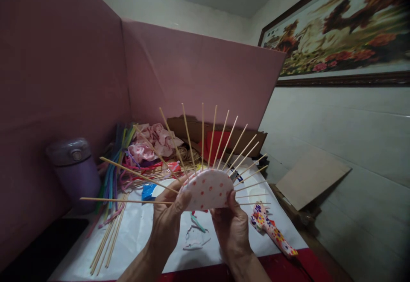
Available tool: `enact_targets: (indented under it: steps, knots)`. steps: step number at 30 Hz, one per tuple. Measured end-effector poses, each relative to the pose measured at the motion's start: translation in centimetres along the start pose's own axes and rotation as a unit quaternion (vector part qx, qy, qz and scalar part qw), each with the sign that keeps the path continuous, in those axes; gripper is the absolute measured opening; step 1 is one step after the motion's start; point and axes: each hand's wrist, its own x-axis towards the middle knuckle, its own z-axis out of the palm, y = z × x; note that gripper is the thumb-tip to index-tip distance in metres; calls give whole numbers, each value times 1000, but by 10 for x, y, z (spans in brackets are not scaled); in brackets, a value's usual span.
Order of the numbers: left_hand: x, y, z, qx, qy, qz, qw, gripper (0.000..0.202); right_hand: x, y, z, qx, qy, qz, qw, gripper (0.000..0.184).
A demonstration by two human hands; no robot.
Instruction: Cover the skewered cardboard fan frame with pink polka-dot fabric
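Note:
Between my two hands, above the table, is a half-round white piece with orange-red dots [209, 190]. Thin wooden sticks [203, 135] fan outward from its curved edge. My left hand [169, 213] grips its left end, thumb on the front face, fingers mostly hidden behind. On the other end my right hand [232, 226] is closed, its thumb at the lower right corner. The flat edge faces down toward me. Beneath it on the white sheet lie small scraps, among them a green strip [197, 221].
Loose sticks [109, 235] lie at the left, near colourful pipe cleaners [117, 167] and a purple tumbler [75, 171]. Crumpled pink fabric [155, 139] is piled at the back. A flower-patterned glue gun [272, 228] rests at the right. Pink panels [192, 68] stand behind.

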Motion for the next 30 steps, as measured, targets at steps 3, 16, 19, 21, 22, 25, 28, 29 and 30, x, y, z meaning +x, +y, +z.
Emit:
enact_targets:
  steps: [3,16,19,21,22,25,28,29,30]
  knots:
    - [1,3,4,-19,26,-17,999,30,1,3,-4,-3,-17,-4,1000,26]
    - [2,7,5,-77,105,-43,991,21,-9,17,-4,-19,20,-31,999,23]
    - [3,4,4,-89,116,-42,988,18,-12,17,0,-20,13,-27,999,31]
    - [4,2,3,-92,119,-49,987,15,-13,18,3,-20,8,-28,999,33]
    - [4,1,2,-92,119,-53,987,14,-13,18,4,-20,12,-29,999,33]
    - [6,0,2,-93,120,-58,987,13,-13,19,5,-24,28,-35,999,32]
    - [7,0,2,-88,126,-61,986,15,-12,20,6,-35,40,-45,998,29]
    - [8,0,2,-86,125,-61,986,16,-12,20,6,-39,43,-47,997,28]
    - [8,0,2,-85,124,-61,987,16,-12,20,6,-42,46,-48,997,27]
